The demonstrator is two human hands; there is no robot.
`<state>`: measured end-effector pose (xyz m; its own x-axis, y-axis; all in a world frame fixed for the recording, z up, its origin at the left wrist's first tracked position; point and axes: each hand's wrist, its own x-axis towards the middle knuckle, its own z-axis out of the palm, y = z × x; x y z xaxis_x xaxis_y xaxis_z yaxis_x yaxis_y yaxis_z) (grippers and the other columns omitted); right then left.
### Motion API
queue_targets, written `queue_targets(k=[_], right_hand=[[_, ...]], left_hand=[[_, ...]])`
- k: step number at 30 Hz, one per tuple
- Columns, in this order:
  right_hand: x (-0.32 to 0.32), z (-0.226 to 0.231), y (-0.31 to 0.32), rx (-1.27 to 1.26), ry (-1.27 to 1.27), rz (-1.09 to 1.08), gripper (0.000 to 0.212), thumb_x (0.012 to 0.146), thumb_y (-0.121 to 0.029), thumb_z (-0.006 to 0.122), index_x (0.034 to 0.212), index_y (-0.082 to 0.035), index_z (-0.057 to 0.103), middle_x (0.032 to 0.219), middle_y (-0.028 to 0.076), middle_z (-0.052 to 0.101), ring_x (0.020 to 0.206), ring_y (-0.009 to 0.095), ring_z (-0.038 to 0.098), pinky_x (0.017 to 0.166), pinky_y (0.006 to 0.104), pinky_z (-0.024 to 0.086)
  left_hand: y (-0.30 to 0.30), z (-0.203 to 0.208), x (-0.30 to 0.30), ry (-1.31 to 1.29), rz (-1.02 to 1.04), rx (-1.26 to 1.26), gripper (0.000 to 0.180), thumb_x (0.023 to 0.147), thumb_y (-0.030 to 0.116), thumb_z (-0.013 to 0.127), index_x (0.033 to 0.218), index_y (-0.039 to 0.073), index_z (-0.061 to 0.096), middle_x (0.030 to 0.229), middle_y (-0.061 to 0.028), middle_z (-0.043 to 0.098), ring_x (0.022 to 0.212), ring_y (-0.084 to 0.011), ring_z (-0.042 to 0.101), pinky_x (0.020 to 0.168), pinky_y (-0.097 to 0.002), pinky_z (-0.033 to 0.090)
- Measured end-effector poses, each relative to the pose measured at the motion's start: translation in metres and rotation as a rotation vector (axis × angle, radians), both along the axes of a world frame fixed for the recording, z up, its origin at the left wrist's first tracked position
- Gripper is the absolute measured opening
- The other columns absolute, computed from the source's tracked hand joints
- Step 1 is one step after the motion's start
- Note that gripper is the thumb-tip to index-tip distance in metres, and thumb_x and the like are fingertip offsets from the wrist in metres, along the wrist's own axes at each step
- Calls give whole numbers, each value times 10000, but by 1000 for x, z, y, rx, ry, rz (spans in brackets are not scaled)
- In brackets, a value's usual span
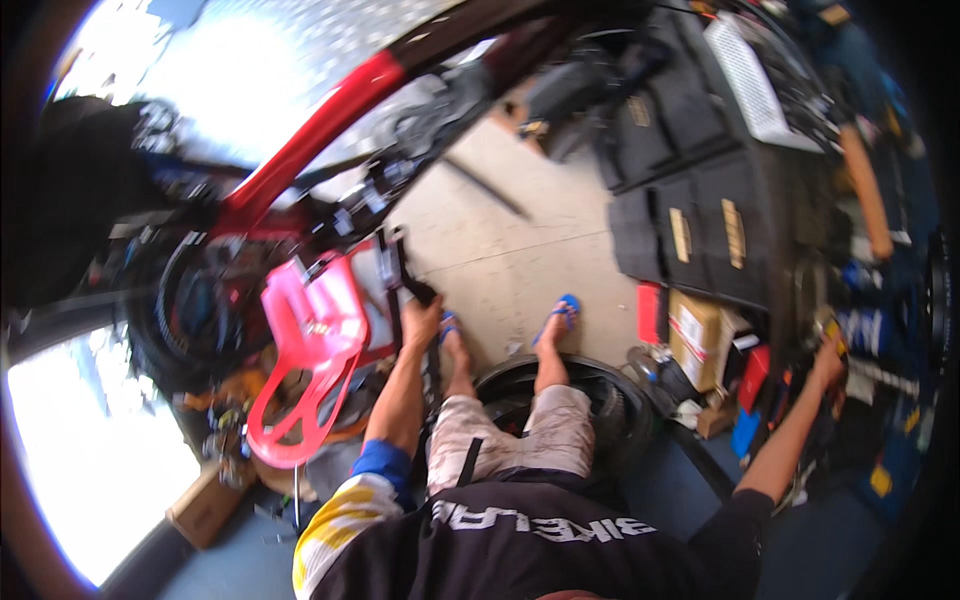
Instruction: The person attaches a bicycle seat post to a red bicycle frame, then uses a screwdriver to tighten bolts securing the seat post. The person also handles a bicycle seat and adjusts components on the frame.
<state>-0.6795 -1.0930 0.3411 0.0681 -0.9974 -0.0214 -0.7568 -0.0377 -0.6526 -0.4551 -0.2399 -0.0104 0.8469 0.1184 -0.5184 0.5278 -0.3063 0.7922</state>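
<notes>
At the middle left, my left hand (420, 322) is closed around a dark bar-like part (402, 270) below a red and black bicycle frame (320, 125). Which part of the bicycle or its stand this is, I cannot make out. The frame slants across the upper left. My right arm stretches far to the right, where my right hand (828, 366) is among hand tools and small parts. Its fingers look curled near something with a yellow patch (833, 330), but blur hides what they hold.
Beside my left arm stands a pink plastic chair (310, 350). A black tire (630, 425) lies behind my feet. Black drawers (690, 230) stand at the right, with cardboard boxes (693, 335) below. A white perforated tray (748, 80) sits on top.
</notes>
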Motion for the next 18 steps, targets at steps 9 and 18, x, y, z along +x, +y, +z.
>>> queue_targets(k=[9, 18], right_hand=[[63, -53, 140, -755, -210, 548, 291, 1022, -256, 583, 1060, 10, 696, 1119, 151, 735, 942, 221, 698, 834, 313, 542], [240, -170, 643, 730, -558, 1284, 317, 1017, -283, 637, 1123, 13, 676, 932, 69, 727, 809, 53, 616, 692, 225, 502]], left_hand=[[18, 54, -4, -103, -68, 131, 280, 875, 271, 735, 794, 12, 669, 653, -73, 676, 594, -162, 658, 558, -339, 508], [18, 63, -2, 0, -1, 13, 297, 873, 276, 748, 743, 24, 659, 635, -41, 662, 545, -124, 614, 531, -308, 485]])
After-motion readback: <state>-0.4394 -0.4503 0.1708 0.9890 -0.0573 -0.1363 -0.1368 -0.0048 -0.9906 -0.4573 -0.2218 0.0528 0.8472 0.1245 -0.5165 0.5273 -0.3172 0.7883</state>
